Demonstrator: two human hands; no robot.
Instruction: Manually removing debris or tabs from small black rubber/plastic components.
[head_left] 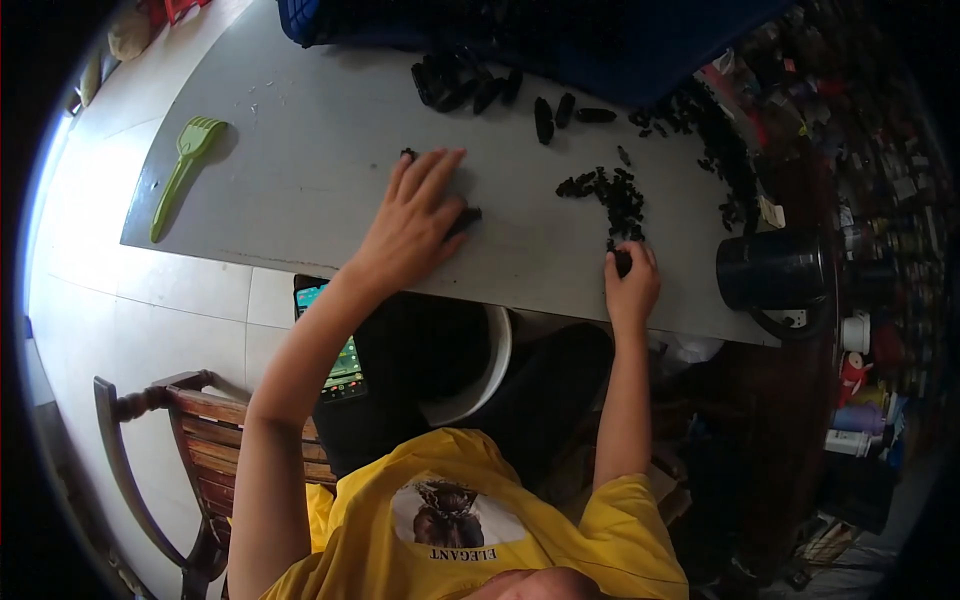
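Small black pieces (612,195) lie scattered, too many to count, on one grey board (300,150).
Left hand (415,215) presses flat, fingers spread; right hand (630,285) pinches one piece at the board's near edge. One green plastic scoop (185,170) lies left.

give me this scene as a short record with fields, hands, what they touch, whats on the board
surface: grey board
left hand: left hand flat on the board, fingers spread, resting over a small black piece
right hand: right hand at the board's near edge, fingers closed on a black piece
near right hand: scattered pile of small black pieces
far edge: row of larger black pieces
other items: green plastic scoop at left, black cup at right
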